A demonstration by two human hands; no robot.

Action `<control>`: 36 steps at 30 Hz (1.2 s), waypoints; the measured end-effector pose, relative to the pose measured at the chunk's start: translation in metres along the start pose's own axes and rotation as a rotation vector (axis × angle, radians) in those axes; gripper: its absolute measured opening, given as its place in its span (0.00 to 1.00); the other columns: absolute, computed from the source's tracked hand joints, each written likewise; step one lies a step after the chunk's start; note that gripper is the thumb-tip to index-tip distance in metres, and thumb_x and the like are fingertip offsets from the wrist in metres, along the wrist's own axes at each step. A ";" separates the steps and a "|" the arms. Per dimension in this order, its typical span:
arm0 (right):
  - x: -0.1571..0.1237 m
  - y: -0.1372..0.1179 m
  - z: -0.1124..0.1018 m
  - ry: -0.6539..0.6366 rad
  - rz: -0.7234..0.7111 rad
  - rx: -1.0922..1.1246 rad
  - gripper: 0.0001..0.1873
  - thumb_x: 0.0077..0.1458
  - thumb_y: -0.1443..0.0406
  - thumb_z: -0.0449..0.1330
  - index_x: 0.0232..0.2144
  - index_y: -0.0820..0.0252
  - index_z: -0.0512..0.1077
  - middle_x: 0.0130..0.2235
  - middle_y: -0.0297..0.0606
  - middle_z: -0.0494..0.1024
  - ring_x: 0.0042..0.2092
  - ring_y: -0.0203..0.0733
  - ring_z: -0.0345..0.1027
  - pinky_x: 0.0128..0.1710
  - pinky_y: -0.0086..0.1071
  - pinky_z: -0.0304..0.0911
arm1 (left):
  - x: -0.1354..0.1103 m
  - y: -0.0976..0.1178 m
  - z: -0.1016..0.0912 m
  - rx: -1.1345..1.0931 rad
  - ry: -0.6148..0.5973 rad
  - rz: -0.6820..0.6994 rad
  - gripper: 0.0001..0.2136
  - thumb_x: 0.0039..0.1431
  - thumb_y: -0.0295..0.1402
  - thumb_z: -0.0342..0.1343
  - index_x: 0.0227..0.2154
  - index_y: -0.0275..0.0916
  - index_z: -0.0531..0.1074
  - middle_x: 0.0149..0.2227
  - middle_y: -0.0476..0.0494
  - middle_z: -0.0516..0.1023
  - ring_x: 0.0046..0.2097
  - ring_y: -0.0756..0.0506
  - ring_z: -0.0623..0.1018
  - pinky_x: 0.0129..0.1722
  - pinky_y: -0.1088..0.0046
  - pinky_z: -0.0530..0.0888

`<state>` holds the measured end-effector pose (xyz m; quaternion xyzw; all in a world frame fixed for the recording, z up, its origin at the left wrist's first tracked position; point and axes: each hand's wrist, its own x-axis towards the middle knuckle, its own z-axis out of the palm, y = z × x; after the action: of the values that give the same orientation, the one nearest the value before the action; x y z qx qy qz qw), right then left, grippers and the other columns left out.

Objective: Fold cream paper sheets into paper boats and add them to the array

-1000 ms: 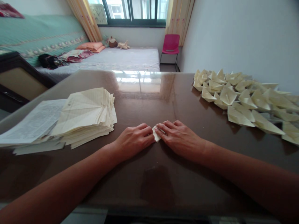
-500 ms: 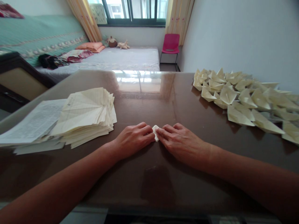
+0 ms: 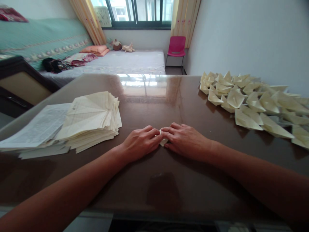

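A small folded piece of cream paper (image 3: 163,141) lies on the glossy brown table (image 3: 154,106), almost wholly covered by my fingers. My left hand (image 3: 141,141) presses on it from the left with fingers curled together. My right hand (image 3: 185,140) meets it from the right, fingertips pinched down on the same paper. Only a small corner of the paper shows between the two hands.
A thick stack of creased cream sheets (image 3: 91,119) sits at the left on printed pages (image 3: 36,129). Several folded paper boats (image 3: 253,103) spread along the right side by the wall. Beyond the table are a bed (image 3: 120,61) and a pink chair (image 3: 177,48).
Both hands have closed in tighter over the small paper, so less of it shows now. The right hand shifted slightly up and left; the view tilted a little.
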<state>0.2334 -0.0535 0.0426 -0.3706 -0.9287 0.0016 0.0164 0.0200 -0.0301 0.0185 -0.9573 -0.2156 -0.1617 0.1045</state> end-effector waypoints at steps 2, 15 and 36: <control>0.001 0.001 0.000 0.015 0.023 0.034 0.16 0.63 0.59 0.52 0.48 0.62 0.70 0.51 0.46 0.73 0.50 0.45 0.64 0.48 0.37 0.61 | 0.000 0.001 0.001 -0.006 -0.006 -0.033 0.10 0.66 0.32 0.46 0.42 0.39 0.71 0.36 0.45 0.75 0.39 0.49 0.73 0.38 0.76 0.72; 0.004 0.013 0.011 0.114 0.023 0.005 0.10 0.63 0.63 0.53 0.39 0.57 0.74 0.46 0.40 0.77 0.46 0.40 0.66 0.41 0.31 0.58 | 0.002 0.005 0.002 0.126 -0.022 -0.041 0.08 0.65 0.30 0.47 0.34 0.39 0.71 0.31 0.46 0.71 0.33 0.50 0.69 0.27 0.76 0.64; 0.009 0.022 0.018 0.109 0.242 0.626 0.23 0.53 0.61 0.62 0.51 0.60 0.68 0.40 0.37 0.74 0.31 0.33 0.66 0.35 0.29 0.62 | -0.005 -0.004 0.005 -0.084 0.055 -0.021 0.13 0.65 0.38 0.49 0.28 0.40 0.73 0.30 0.50 0.73 0.33 0.52 0.71 0.30 0.77 0.63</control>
<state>0.2409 -0.0312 0.0246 -0.4548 -0.8300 0.2688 0.1786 0.0155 -0.0265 0.0124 -0.9537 -0.2158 -0.1979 0.0682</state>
